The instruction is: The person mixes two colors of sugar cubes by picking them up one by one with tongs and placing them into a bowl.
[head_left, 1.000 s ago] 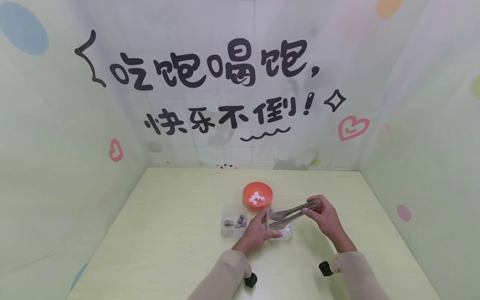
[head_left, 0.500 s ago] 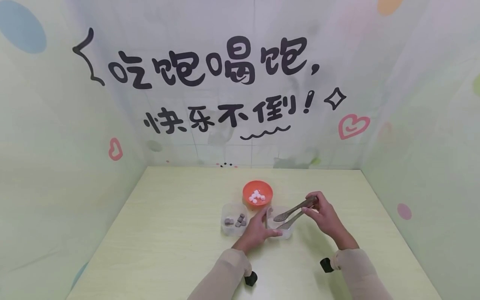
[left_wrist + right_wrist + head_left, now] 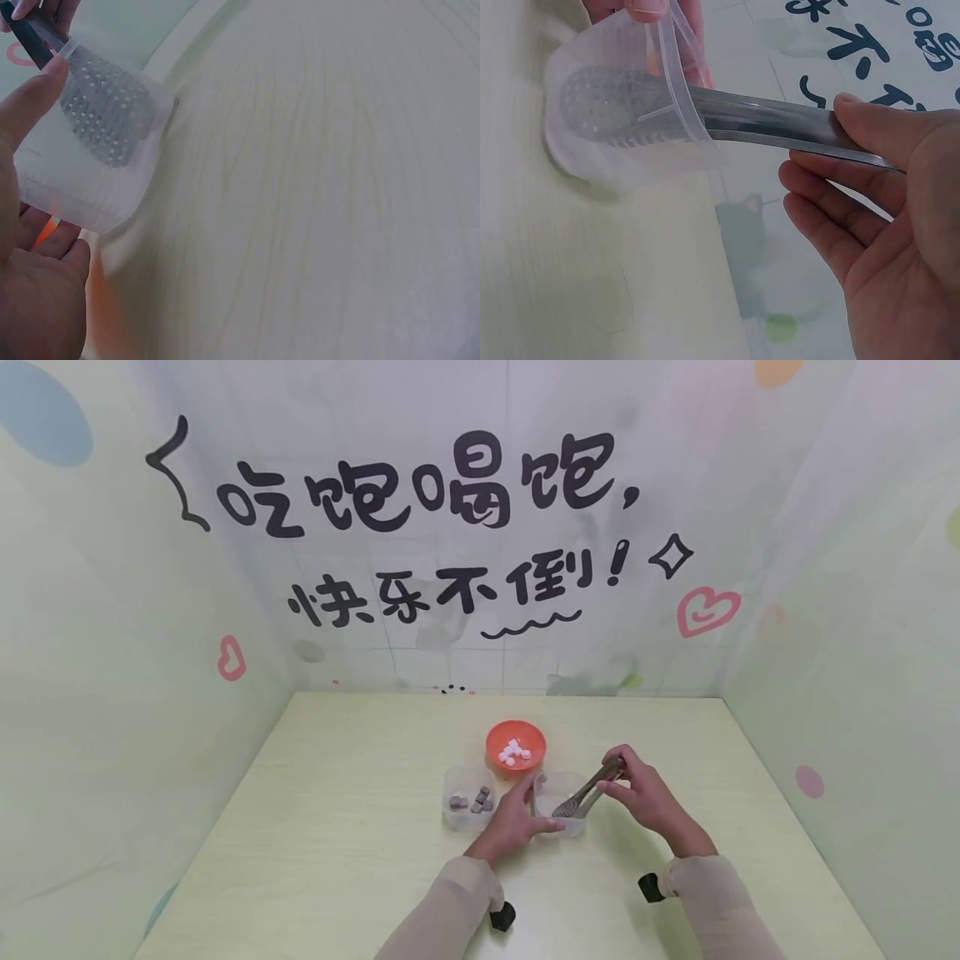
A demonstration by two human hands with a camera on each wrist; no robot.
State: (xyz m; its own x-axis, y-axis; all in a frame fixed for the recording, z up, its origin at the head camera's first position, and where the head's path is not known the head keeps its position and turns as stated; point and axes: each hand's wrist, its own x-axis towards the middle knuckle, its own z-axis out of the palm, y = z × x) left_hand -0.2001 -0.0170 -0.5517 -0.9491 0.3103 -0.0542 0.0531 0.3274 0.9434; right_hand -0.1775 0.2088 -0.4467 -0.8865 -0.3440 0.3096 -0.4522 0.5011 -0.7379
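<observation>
A clear plastic container (image 3: pixel 551 785) stands on the table, steadied by my left hand (image 3: pixel 516 818). In the left wrist view, the thumb (image 3: pixel 34 97) lies at its rim and the other fingers are on the opposite wall. My right hand (image 3: pixel 641 789) pinches metal tongs (image 3: pixel 592 789) between thumb and fingers. The perforated tong heads (image 3: pixel 607 105) reach down inside the container, close together; what lies between them is hidden. Just behind is an orange bowl (image 3: pixel 517 729) with several small white cubes (image 3: pixel 513 750).
A second clear container (image 3: pixel 453 777) with several grey-brown cubes (image 3: pixel 482 799) stands left of my left hand. The wooden table (image 3: pixel 337 827) is bounded by a back wall (image 3: pixel 420 668) with large black lettering and by printed side walls.
My right hand has moved left and slightly down, taking the tongs from above the container into it. The tong arms have come together. My left hand has stayed on the container.
</observation>
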